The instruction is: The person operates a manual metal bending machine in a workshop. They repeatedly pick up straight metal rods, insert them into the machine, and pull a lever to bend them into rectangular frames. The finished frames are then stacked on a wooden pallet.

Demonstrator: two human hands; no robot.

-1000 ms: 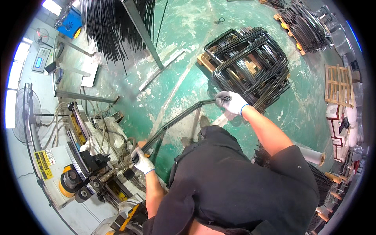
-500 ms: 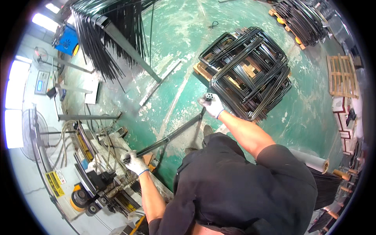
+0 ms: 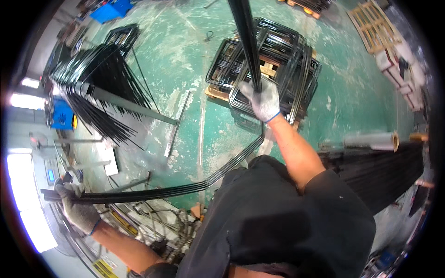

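Note:
A bundle of several bent black metal tubes [image 3: 171, 191] spans the space in front of my body. My left hand [image 3: 79, 211], in a grey-white work glove, is closed around the bundle close to its left end. With my right hand [image 3: 266, 102], also gloved, I grip the bundle where it runs up past the top edge of the view. Between my hands the tubes bend slightly, then turn sharply just below my right hand. Beyond that hand, bent black tube frames [image 3: 301, 60] lie stacked on a wooden pallet [image 3: 217, 92].
Straight black tubes hang in bunches on a grey metal rack [image 3: 134, 107] at the left. Machinery with hoses [image 3: 157, 222] stands below the held bundle. At the right are a plastic-film roll [image 3: 371, 141], dark rods [image 3: 380, 171] and a wooden pallet [image 3: 373, 28].
The tube bundle has come up closer to the view, its left end swinging out left with my left hand. My right hand has risen too. The whole view has turned.

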